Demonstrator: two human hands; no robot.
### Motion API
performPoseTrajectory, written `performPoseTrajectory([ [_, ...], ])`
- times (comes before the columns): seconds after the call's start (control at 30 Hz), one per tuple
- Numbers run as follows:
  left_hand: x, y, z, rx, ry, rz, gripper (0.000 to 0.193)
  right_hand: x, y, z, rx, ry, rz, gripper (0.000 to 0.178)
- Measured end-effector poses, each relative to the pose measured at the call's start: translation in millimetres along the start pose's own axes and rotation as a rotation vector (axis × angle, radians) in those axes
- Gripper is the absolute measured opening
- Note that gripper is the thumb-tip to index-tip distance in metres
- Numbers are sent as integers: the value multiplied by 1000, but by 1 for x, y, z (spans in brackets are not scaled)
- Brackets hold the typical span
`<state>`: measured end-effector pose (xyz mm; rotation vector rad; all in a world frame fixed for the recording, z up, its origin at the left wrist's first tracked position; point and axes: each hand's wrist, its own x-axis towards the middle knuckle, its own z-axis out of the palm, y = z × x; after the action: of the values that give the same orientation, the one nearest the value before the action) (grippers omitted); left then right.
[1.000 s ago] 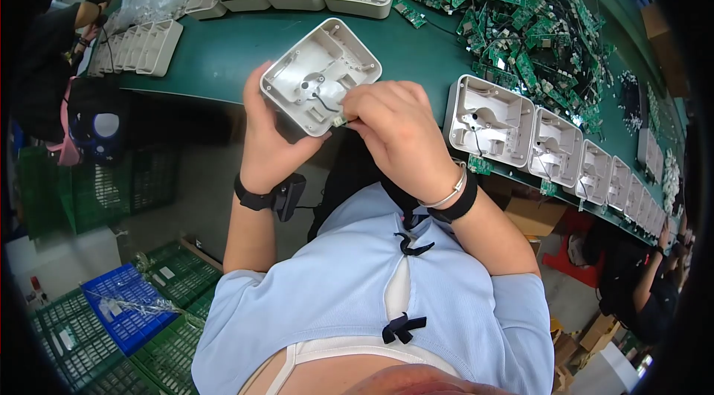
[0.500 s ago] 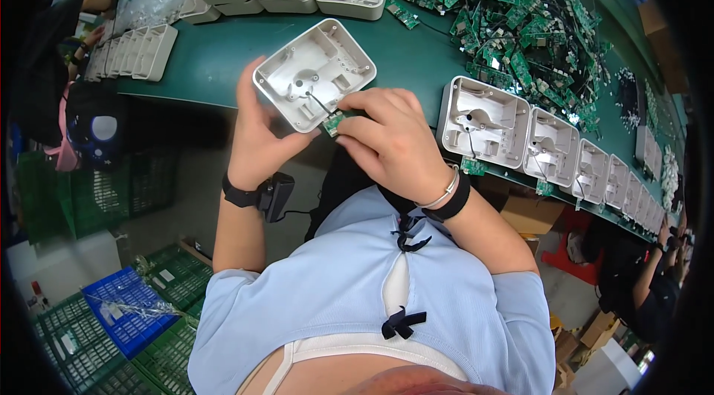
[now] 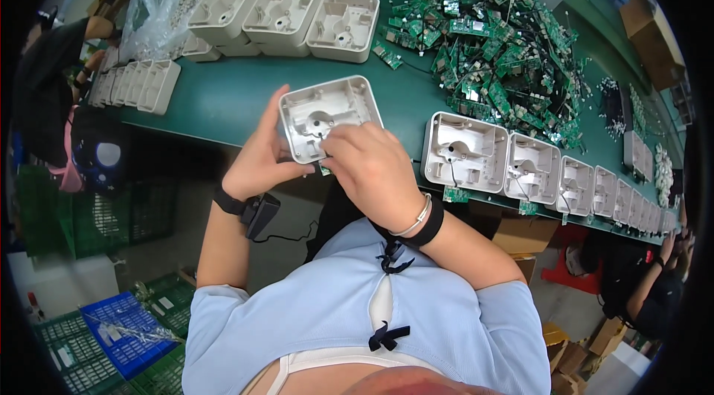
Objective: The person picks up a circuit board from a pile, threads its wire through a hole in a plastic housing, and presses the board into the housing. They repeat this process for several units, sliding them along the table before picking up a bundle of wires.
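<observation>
At the centre of the frame, the left hand (image 3: pixel 256 161) grips a pale plastic housing (image 3: pixel 327 123) by its left edge, thumb up along the side, holding it above the near edge of the green table (image 3: pixel 223 97). The right hand (image 3: pixel 368 164) is curled at the housing's lower right corner, fingertips pinching a small green circuit board (image 3: pixel 325 169) against it. Right of centre runs a row of open housings (image 3: pixel 520 168), the first 2 each showing a wired part inside. Upper right lies a heap of green boards (image 3: pixel 491 38); 3 empty shells (image 3: pixel 286 12) sit upper left of centre.
</observation>
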<state>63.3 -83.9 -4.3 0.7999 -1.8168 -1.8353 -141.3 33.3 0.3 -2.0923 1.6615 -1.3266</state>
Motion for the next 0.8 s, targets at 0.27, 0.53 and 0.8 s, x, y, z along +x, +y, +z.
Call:
performPoseTrajectory([
  [0.27, 29, 7, 15, 179, -65, -144, 110, -4, 2, -10, -256, -90, 26, 11],
  [0.53, 36, 55, -8, 522, -47, -69, 63, -2, 0, -8, -395, -100, 32, 6],
  [0.8, 88, 53, -45, 1250, 593, 668, 48, -9, -9, -16, -418, -157, 79, 9],
])
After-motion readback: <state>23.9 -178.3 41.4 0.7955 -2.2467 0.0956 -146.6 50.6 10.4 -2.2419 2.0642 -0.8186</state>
